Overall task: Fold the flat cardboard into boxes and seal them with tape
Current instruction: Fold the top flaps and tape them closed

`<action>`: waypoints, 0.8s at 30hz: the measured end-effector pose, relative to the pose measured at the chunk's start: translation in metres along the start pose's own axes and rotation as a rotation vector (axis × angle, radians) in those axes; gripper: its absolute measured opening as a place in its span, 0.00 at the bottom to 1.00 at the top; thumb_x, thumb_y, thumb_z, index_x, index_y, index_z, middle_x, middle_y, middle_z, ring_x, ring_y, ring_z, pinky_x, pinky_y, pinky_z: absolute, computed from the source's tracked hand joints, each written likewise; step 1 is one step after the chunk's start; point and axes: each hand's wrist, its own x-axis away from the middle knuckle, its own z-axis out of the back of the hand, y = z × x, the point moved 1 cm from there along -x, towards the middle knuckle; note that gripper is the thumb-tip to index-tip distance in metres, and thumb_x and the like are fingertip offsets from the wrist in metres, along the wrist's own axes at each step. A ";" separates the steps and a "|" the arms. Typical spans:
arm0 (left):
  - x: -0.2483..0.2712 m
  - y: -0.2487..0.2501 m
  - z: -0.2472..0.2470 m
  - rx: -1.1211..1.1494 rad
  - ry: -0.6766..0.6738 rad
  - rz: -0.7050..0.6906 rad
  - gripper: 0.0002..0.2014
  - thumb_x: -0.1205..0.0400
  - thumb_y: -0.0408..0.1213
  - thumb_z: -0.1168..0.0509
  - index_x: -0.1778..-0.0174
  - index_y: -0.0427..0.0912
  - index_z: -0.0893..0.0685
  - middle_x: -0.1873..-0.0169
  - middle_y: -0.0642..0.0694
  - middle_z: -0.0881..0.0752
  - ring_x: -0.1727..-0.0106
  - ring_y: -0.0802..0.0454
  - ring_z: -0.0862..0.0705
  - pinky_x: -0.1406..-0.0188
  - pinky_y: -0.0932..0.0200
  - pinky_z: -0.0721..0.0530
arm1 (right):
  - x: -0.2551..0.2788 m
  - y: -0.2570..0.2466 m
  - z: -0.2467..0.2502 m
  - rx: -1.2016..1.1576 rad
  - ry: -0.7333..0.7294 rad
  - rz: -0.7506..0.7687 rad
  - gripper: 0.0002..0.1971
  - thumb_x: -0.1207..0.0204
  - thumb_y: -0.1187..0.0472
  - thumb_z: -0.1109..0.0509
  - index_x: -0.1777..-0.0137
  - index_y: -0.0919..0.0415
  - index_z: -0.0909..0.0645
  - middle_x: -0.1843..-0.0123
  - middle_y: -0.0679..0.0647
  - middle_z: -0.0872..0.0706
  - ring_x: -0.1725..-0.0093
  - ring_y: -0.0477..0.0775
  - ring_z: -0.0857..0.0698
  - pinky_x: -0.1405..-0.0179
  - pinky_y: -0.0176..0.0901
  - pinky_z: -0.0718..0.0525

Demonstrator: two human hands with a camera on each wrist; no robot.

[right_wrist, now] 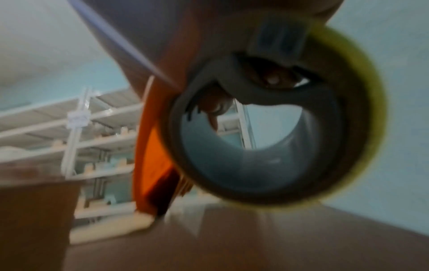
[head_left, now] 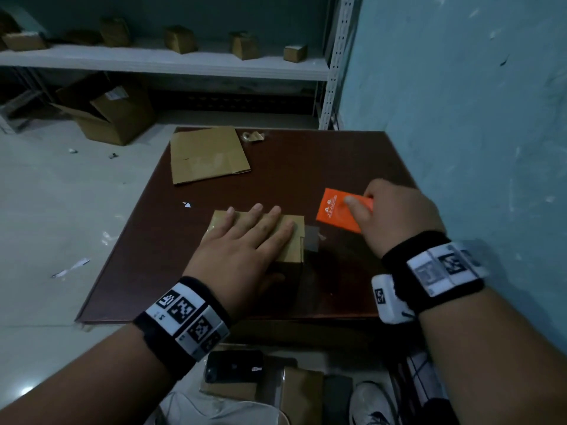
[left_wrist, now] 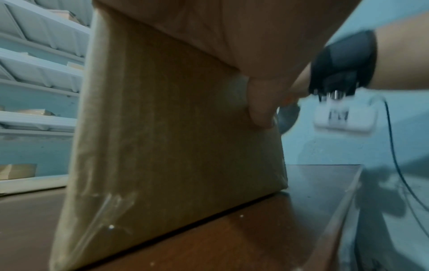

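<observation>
Gripping the orange plastic tape dispenser (head_left: pixel 339 210) in the right hand (head_left: pixel 395 219), just right of the small brown cardboard box (head_left: pixel 291 240); pressing it onto the dark tabletop (head_left: pixel 352 161) under the flat, unclenched left hand (head_left: pixel 245 246).

The left hand (head_left: pixel 245 240) covers most of the top of the box (head_left: pixel 290 250), hiding any seam there. The right hand (head_left: pixel 395 216) hides the handle of the orange tape dispenser (head_left: pixel 333 208), whose print is too small to read. In the right wrist view the tape roll (right_wrist: pixel 348 165) and the shelves (right_wrist: pixel 69 128) are smeared by blur. The phone (head_left: pixel 234 366) lies partly behind the left wrist.
</observation>
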 end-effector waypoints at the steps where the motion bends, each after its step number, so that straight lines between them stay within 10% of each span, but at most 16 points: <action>1: 0.001 0.000 0.000 -0.004 -0.001 0.008 0.41 0.17 0.64 0.46 0.08 0.57 0.51 0.08 0.48 0.50 0.08 0.44 0.50 0.10 0.34 0.48 | 0.000 -0.002 -0.012 0.045 -0.031 0.004 0.21 0.13 0.36 0.42 0.42 0.51 0.19 0.48 0.57 0.10 0.45 0.65 0.12 0.47 0.55 0.22; 14: -0.001 0.008 0.006 0.000 -0.005 0.034 0.42 0.15 0.65 0.48 0.08 0.56 0.59 0.08 0.49 0.59 0.08 0.45 0.58 0.10 0.34 0.56 | 0.005 -0.017 -0.047 0.063 -0.216 0.050 0.21 0.18 0.37 0.33 0.32 0.47 0.23 0.42 0.51 0.17 0.40 0.57 0.17 0.38 0.59 0.18; 17: -0.001 0.007 0.004 0.000 -0.001 0.043 0.42 0.15 0.65 0.48 0.07 0.55 0.55 0.08 0.48 0.55 0.07 0.44 0.54 0.10 0.33 0.53 | 0.005 -0.013 -0.039 -0.201 -0.083 0.010 0.15 0.13 0.40 0.39 0.42 0.48 0.18 0.46 0.51 0.17 0.44 0.56 0.17 0.47 0.53 0.19; 24: 0.000 0.009 -0.002 -0.019 0.003 0.061 0.42 0.17 0.64 0.45 0.08 0.52 0.46 0.09 0.45 0.44 0.08 0.42 0.44 0.12 0.30 0.44 | 0.029 -0.037 -0.056 -0.965 -0.543 -0.259 0.31 0.12 0.32 0.45 0.48 0.58 0.13 0.67 0.53 0.14 0.72 0.51 0.17 0.68 0.45 0.22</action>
